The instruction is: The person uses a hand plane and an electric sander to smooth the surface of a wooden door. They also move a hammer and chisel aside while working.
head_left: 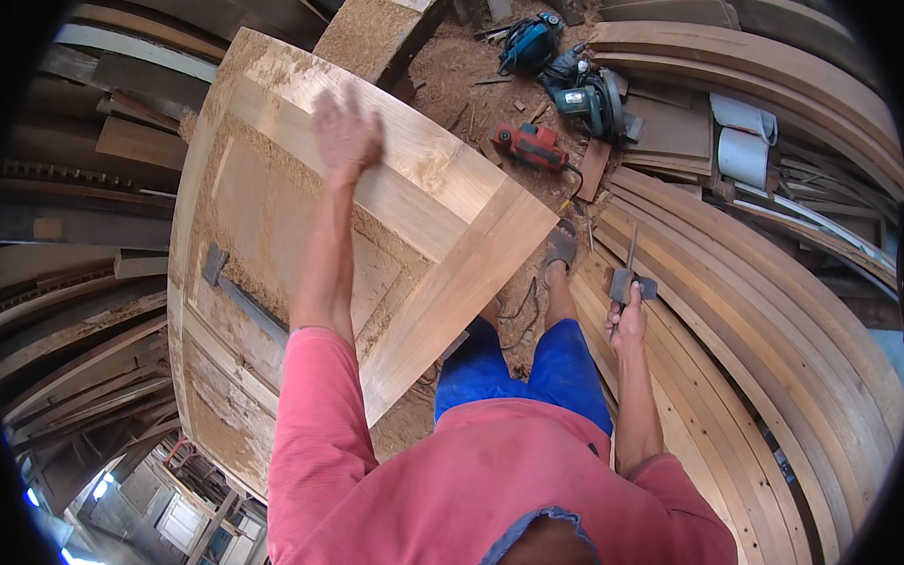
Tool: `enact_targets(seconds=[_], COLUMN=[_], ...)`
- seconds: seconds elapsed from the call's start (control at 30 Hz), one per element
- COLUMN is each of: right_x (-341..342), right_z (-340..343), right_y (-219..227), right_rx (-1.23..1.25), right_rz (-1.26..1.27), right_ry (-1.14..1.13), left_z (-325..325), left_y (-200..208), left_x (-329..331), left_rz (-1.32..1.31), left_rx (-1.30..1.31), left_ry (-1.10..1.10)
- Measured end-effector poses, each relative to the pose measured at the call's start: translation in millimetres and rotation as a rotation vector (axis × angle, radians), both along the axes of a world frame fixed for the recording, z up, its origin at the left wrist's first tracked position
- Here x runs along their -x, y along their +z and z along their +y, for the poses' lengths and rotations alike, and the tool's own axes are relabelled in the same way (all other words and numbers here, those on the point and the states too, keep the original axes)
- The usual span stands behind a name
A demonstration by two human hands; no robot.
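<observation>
Clasped in the right hand [628, 321] is a chisel [628, 271], fist around its handle, blade pointing up and away from the body, held off to the side over the curved planks [751, 302], probably to keep the edge clear of the work. Left hand [345, 137] lies flat and open on the door [371, 236], fingers spread, blurred, holding nothing; it seems to be brushing sawdust off the upper rail. Door panel rests tilted in front of the person, dust thick in its recesses. A hammer [235, 290] lies on the lower panel, within reach. Power tools [565, 89] sit on the shavings beyond the door.
</observation>
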State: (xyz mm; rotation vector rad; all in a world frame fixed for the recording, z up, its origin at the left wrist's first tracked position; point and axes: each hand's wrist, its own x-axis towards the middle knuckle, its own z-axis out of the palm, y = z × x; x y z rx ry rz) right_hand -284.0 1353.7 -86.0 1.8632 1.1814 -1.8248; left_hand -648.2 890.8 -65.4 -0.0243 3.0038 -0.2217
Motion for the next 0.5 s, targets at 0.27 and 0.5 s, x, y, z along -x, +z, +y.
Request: enact_targets(seconds=[0.27, 0.5], right_x=[67, 124], right_z=[-8, -59], right_y=[42, 92], right_rx=[-0.227, -0.171], right_rz=[0.373, 0.622], right_ry=[0.261, 0.352], left_z=[-71, -17], left_y=[-17, 9], left_x=[-95, -185], left_rz=[0.168, 0.044], left_rx=[-0.218, -0.200], left_ry=[0.224, 0.176])
